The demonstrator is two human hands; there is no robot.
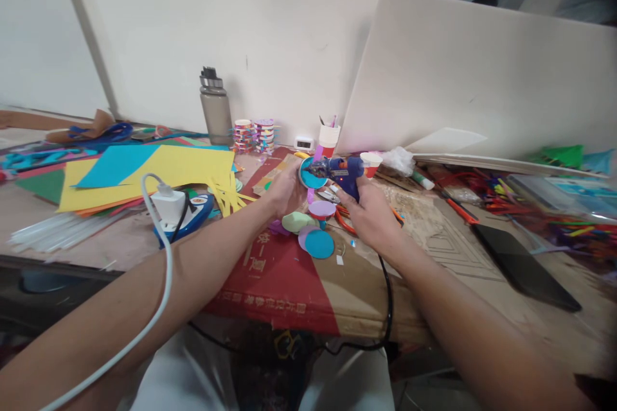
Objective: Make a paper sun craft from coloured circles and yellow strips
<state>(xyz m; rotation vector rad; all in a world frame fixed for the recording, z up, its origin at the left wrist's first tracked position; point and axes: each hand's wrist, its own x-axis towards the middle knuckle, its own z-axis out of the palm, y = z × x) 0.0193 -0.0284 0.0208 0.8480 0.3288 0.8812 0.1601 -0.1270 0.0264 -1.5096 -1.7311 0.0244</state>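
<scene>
While the left hand (285,189) curls its fingers around a round blue-faced piece (314,182) at centre, the right hand (373,209) has its fingers wrapped around a dark-blue glue gun (348,173), tip at that face; contact cannot be told. Near: overlapping paper discs (319,244) on red cardboard (284,289). Far: stacked cups (329,134), small clock (303,142), grey bottle (215,114). Left: yellow sheet (193,167). Right: flat black device (523,268).

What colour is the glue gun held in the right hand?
The glue gun is dark blue, best seen in the head view.
</scene>
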